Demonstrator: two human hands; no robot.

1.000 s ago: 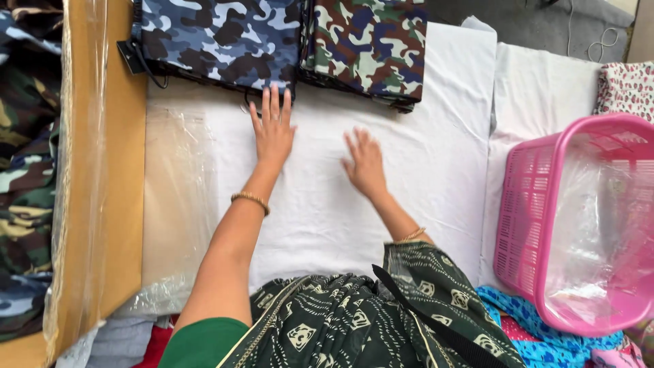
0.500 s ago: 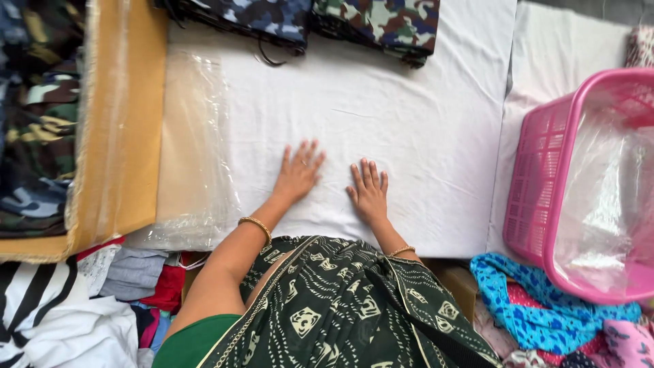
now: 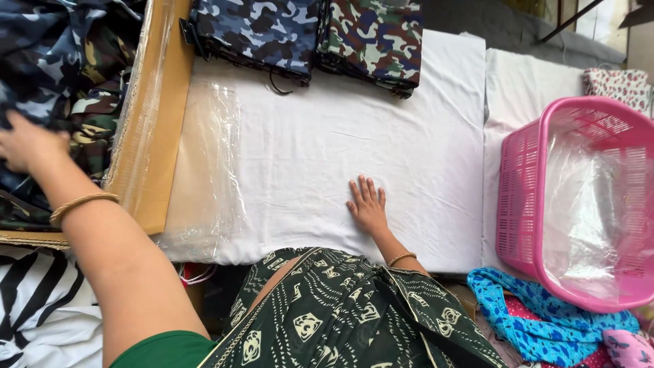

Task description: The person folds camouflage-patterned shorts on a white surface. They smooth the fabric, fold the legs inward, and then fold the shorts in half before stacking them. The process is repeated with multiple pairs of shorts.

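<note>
The left hand (image 3: pixel 27 146) reaches far to the left, into a cardboard box (image 3: pixel 153 129) that is full of camouflage cloth (image 3: pixel 65 75). The hand lies on this cloth, and the fingers seem to bend into it, but their tips are hidden in the folds, so I cannot tell if they really grasp it. A gold bangle (image 3: pixel 78 203) sits on the wrist just behind the hand.

The right hand (image 3: pixel 368 204) rests flat on the white sheet (image 3: pixel 306 157) that covers the table. Its fingers are spread and relaxed, and it holds nothing. A thin bracelet (image 3: pixel 402 257) is on its wrist.

Beyond the right hand, at the far edge of the sheet, two folded piles lie side by side: a blue camouflage pile (image 3: pixel 262 31) and a green and brown camouflage pile (image 3: pixel 375 37). Between the two hands, just beside the box, a clear plastic sheet (image 3: pixel 208 170) lies on the white cloth. Well to the right of the right hand stands a pink basket (image 3: pixel 518 191) with clear plastic inside. Below the basket, near the person's body, lies a blue patterned cloth (image 3: pixel 518 320).
</note>
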